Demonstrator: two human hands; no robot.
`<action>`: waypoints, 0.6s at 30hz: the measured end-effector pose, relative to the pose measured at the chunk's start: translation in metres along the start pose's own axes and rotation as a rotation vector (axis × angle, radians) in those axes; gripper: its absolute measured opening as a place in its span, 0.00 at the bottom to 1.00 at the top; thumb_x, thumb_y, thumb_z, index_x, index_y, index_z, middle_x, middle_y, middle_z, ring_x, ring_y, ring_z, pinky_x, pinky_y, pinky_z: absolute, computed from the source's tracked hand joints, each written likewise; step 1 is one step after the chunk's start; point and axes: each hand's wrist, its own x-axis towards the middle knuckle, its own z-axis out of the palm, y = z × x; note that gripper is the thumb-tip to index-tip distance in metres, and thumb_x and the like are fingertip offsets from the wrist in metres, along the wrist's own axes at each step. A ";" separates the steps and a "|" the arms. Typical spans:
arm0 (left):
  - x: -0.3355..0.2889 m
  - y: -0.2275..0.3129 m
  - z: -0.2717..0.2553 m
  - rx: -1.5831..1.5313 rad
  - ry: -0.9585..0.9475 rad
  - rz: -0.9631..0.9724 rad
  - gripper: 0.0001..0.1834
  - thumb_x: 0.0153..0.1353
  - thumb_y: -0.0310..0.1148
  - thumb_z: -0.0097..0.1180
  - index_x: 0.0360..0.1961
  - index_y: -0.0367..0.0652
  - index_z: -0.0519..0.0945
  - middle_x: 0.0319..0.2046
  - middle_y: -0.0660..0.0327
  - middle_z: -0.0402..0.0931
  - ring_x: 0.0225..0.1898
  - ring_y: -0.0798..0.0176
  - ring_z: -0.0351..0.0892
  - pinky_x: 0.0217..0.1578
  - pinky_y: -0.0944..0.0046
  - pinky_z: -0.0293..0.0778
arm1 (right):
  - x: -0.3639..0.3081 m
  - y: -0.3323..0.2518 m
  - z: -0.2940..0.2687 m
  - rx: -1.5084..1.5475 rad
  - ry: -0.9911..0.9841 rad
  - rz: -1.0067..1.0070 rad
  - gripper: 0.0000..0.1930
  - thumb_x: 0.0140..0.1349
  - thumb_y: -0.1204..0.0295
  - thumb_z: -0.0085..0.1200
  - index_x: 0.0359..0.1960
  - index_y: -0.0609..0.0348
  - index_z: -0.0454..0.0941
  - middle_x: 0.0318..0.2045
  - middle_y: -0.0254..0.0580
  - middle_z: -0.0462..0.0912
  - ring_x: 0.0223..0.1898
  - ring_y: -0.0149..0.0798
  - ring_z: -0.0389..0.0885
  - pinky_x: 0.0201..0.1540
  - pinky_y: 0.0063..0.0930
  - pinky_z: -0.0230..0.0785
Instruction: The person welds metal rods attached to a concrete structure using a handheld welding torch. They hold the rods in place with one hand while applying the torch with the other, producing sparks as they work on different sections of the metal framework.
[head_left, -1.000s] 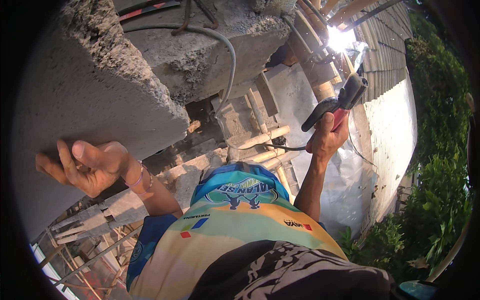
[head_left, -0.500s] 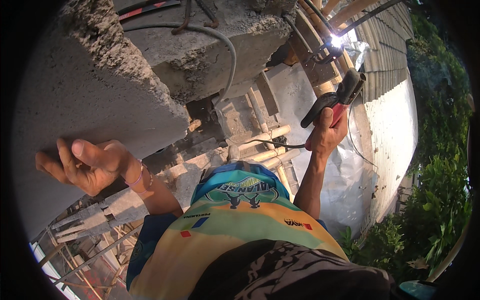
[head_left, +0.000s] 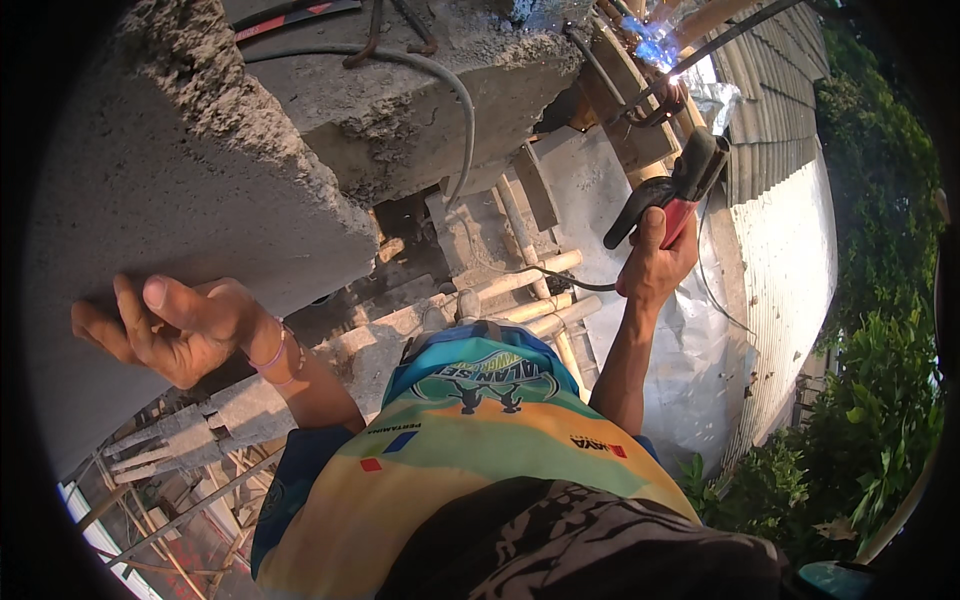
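Note:
My right hand point(head_left: 658, 262) is closed round a red and black welding electrode holder point(head_left: 698, 180), its black jaws pointing up toward the far right. A dark cable point(head_left: 572, 284) runs from its lower end. Beyond the holder, a bright welding spot point(head_left: 672, 80) glows with blue light and smoke beside a bent steel bar point(head_left: 645, 115). Any rod between holder and spot is hard to make out. My left hand point(head_left: 178, 328) holds nothing; its fingers are curled loosely apart, palm up, against the smooth side of a concrete block point(head_left: 190, 215).
A second broken concrete beam point(head_left: 430, 120) lies ahead with a grey cable point(head_left: 462, 95) looped over it. Bamboo poles point(head_left: 530, 275) and boards cross a gap below. Corrugated roofing point(head_left: 775, 100) and metal sheeting point(head_left: 790, 270) lie to the right, before green trees point(head_left: 870, 400).
The intense white arc has dimmed to a smaller glow with blue smoke above it. My right hand has tilted the electrode holder slightly. My left hand stays nearly in place.

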 end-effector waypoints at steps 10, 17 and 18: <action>0.001 0.003 0.001 0.031 -0.002 0.007 0.20 0.63 0.42 0.63 0.37 0.30 0.87 0.56 0.40 0.78 0.67 0.39 0.68 0.66 0.39 0.65 | 0.003 0.005 -0.002 -0.018 -0.011 0.012 0.27 0.62 0.46 0.65 0.41 0.62 0.79 0.27 0.29 0.75 0.30 0.27 0.70 0.35 0.22 0.65; 0.001 0.006 0.002 0.026 0.009 -0.033 0.20 0.62 0.42 0.63 0.37 0.30 0.87 0.56 0.39 0.78 0.67 0.38 0.68 0.65 0.40 0.65 | 0.004 0.003 0.000 -0.018 -0.007 0.010 0.27 0.62 0.46 0.65 0.41 0.62 0.79 0.27 0.30 0.76 0.30 0.27 0.70 0.35 0.23 0.65; 0.001 0.006 0.002 0.021 0.009 -0.028 0.20 0.62 0.42 0.63 0.37 0.30 0.87 0.56 0.39 0.78 0.67 0.38 0.68 0.66 0.39 0.65 | 0.004 0.003 0.000 -0.013 -0.006 0.009 0.27 0.63 0.46 0.65 0.41 0.62 0.79 0.27 0.30 0.76 0.30 0.27 0.70 0.35 0.23 0.65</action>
